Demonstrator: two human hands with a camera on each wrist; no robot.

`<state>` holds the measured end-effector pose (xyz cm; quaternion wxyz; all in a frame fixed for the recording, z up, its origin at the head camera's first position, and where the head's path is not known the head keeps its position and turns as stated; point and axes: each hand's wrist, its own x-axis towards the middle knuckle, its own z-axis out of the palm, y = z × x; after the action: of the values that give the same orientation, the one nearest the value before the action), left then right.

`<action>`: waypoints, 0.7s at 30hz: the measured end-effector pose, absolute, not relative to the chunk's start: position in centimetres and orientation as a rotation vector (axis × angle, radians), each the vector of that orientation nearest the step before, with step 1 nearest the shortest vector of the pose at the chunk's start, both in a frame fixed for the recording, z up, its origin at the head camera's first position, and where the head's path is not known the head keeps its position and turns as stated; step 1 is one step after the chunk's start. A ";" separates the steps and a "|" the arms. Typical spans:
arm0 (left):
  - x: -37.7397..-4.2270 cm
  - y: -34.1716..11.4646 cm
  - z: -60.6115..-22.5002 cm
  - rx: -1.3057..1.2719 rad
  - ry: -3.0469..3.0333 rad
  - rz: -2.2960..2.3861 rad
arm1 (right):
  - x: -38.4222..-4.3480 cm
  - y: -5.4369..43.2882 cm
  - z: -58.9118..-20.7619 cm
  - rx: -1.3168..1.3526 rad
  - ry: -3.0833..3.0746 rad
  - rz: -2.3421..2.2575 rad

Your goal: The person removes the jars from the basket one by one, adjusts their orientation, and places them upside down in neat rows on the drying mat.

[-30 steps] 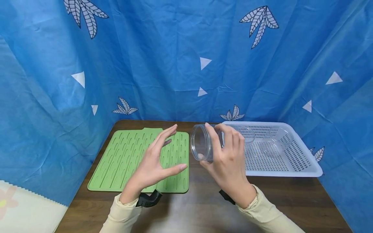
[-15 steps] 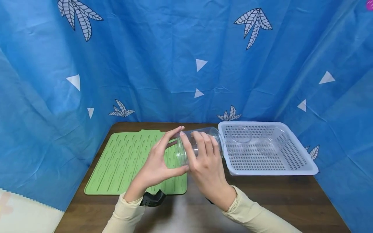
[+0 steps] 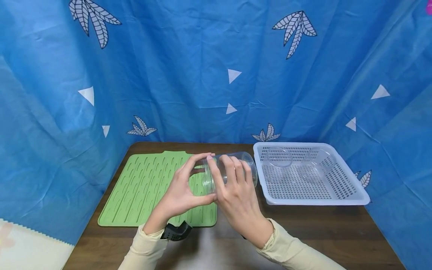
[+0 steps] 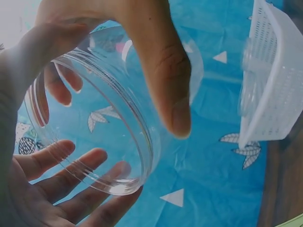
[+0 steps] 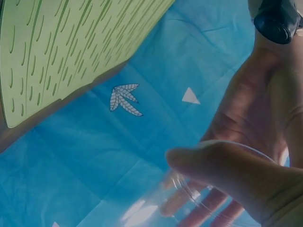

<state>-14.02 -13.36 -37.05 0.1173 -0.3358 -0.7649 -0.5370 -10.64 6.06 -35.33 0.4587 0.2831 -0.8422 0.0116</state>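
Note:
A clear jar [image 3: 209, 180] lies sideways in the air between both hands, over the gap between mat and basket. My right hand [image 3: 237, 198] grips its body, fingers spread over the top. At the end facing left, my left hand [image 3: 179, 191] curls round the threaded neck, thumb below and fingers above. The left wrist view shows the jar [image 4: 147, 137] with its mouth uncovered and fingers on either side. In the right wrist view, a thumb crosses the jar [image 5: 142, 208], whose lower part runs out of frame.
A green ridged drying mat [image 3: 135, 191] lies on the left of the brown wooden table [image 3: 303, 228]. At the right stands a white perforated basket [image 3: 317, 201] containing two clear round containers [image 3: 318, 159]. A blue patterned curtain [image 3: 202, 75] hangs behind and at the sides.
The right hand has carried the jar left to the left hand, whose fingers and thumb have come round its neck. Over the last half second, both hands have lowered slightly.

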 end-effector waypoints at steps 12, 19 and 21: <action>-14.0 -14.4 -37.1 -0.983 -2.239 -1.639 | -9.0 8.3 -33.6 0.930 -2.197 0.473; -14.0 -15.0 -36.9 -0.980 -2.244 -1.669 | -10.0 11.2 -32.4 0.950 -2.167 0.921; -13.9 -15.1 -36.8 -0.981 -2.246 -1.671 | -10.4 12.0 -32.4 0.922 -2.182 1.001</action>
<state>-13.92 -15.13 -36.78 0.0877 -0.3294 -0.7543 -0.5612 -10.41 12.00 -32.41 0.2813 0.3441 -0.8142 0.3735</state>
